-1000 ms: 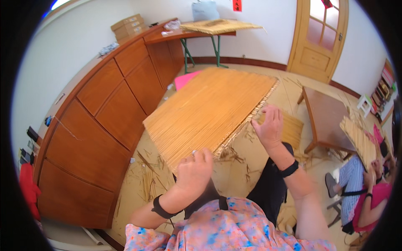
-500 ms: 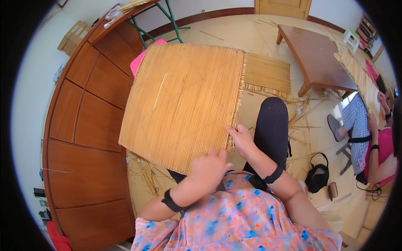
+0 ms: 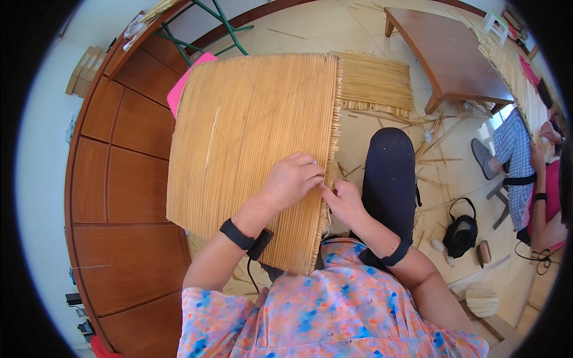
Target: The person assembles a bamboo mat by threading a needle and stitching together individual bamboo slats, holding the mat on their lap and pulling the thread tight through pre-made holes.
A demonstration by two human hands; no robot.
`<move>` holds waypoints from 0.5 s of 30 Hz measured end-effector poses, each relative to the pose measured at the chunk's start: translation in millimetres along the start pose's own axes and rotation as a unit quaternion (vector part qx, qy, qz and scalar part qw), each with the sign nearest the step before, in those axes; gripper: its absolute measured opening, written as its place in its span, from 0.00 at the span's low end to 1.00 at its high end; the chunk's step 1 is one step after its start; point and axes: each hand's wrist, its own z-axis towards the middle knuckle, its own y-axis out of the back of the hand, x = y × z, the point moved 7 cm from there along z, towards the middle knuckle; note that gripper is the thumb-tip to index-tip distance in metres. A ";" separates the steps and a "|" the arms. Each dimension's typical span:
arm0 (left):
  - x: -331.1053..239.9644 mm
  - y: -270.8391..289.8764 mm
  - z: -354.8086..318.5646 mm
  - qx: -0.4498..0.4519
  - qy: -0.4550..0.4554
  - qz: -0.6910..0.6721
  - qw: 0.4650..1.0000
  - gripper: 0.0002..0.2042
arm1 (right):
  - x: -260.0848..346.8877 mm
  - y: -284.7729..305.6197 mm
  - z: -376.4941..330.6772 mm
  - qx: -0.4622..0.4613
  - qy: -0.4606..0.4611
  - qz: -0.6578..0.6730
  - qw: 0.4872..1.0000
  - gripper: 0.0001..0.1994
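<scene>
Because both hands meet at one edge, the lines below start there.

Mat: a large mat (image 3: pixel 250 149) of thin straw-coloured sticks lies across the person's lap, tilted up and away, its far end over a pink board (image 3: pixel 190 77) near the wooden cabinet (image 3: pixel 119 179).
Working edge: the mat's right side, where stick ends jut out unevenly, just beside the dark-trousered knee (image 3: pixel 389 173).
Left hand: the left hand (image 3: pixel 292 179) lies palm down on the mat, fingers curled over the right edge, pinching at the stick ends; closed on the mat's edge.
Right hand: the right hand (image 3: pixel 343 200) comes up from below the edge, thumb and fingers drawn together against the same spot, touching the left fingertips; what it pinches, stick or binding thread, is too small to tell.
Arms: both forearms rise from the lower edge, elbows bent, each wrist wearing a black band (image 3: pixel 245 237).
Doing it well: I judge it best to keep the left palm pressing the mat flat so the sticks do not fan apart, while the right works one stick at a time close to the edge.
Risk: the mat is wide and only lap-supported, so a hard pull could likely twist it or loosen neighbouring sticks.
Around: a smaller mat (image 3: pixel 373 80) and loose sticks lie on the floor (image 3: pixel 441 179); a low brown table (image 3: pixel 444 51) stands beyond; another person (image 3: pixel 537 179) sits at the right.
</scene>
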 end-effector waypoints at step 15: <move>-34.9 84.2 35.4 -0.175 0.053 -0.216 0.959 0.06 | -22.0 1.5 -1.6 0.046 -0.101 0.110 0.988 0.18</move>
